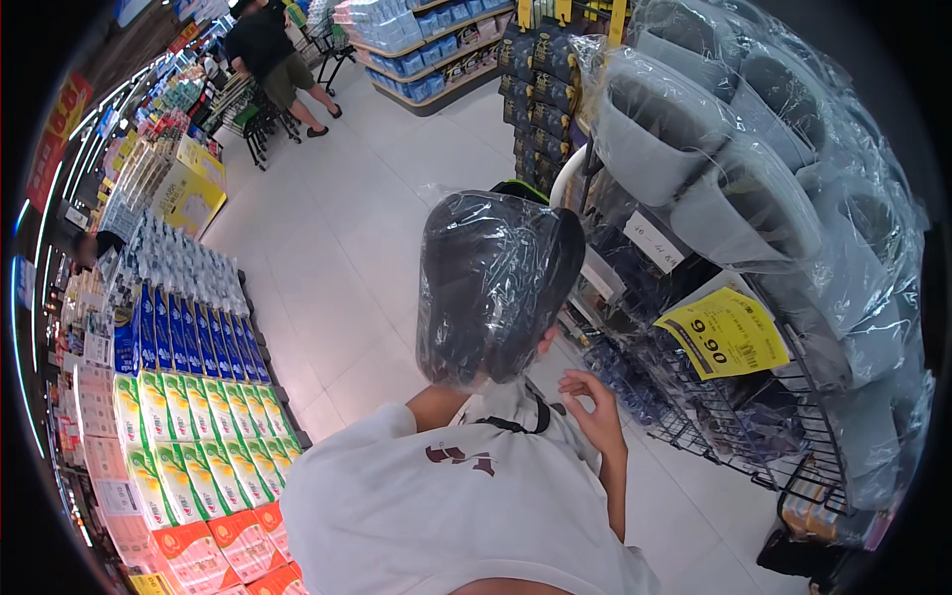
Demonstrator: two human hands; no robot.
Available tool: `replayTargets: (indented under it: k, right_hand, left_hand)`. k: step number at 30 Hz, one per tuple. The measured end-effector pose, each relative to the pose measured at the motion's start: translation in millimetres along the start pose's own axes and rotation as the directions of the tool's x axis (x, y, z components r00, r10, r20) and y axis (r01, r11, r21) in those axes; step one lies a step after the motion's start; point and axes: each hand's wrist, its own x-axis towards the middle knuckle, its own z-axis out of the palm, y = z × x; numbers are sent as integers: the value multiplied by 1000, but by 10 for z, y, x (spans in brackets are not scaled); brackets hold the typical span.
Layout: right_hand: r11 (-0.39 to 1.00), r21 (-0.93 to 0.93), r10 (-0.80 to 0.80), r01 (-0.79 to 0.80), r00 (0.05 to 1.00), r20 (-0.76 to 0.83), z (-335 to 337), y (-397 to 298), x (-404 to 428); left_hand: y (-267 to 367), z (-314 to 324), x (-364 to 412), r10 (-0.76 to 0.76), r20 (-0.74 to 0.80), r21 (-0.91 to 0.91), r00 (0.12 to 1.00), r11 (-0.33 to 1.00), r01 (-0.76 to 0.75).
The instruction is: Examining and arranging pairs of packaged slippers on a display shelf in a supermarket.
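Observation:
A pair of dark slippers (491,286) in a clear plastic bag is held up in front of my chest, soles facing me. My left hand (547,341) grips it from behind; only some fingertips show past the right edge, and the rest of the hand is hidden. Below and to the right, my right hand (597,413) is raised with its fingers loosely bent and apart, holding nothing. It is nearest to the wire rack (744,446) of bagged slippers. Light grey slippers (662,123) in clear plastic hang on the rack's upper part, with darker bagged pairs below.
A yellow price tag (725,335) juts from the rack. Stacked tissue packs (201,416) line the left side. Ahead, a person (268,56) stands beside shopping carts (260,123) on the tiled floor (349,201). A shelf unit (428,67) with blue packs stands beyond.

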Motion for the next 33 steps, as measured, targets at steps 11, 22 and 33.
replayTargets:
  k: [11, 22, 33]
  right_hand:
    - [979, 204, -23, -7, 989, 145, 98, -328, 73]
    - [988, 134, 121, -76, 921, -371, 28, 207, -191]
    - [880, -243, 223, -407, 808, -546, -828, 907, -1450]
  left_hand:
    - [-285, -907, -395, 463, -172, 824, 870, 551, -130]
    - [-398, 14, -239, 767, -309, 883, 563, 451, -129]
    - [-1137, -124, 50, 236, -136, 988, 962, 103, 114]
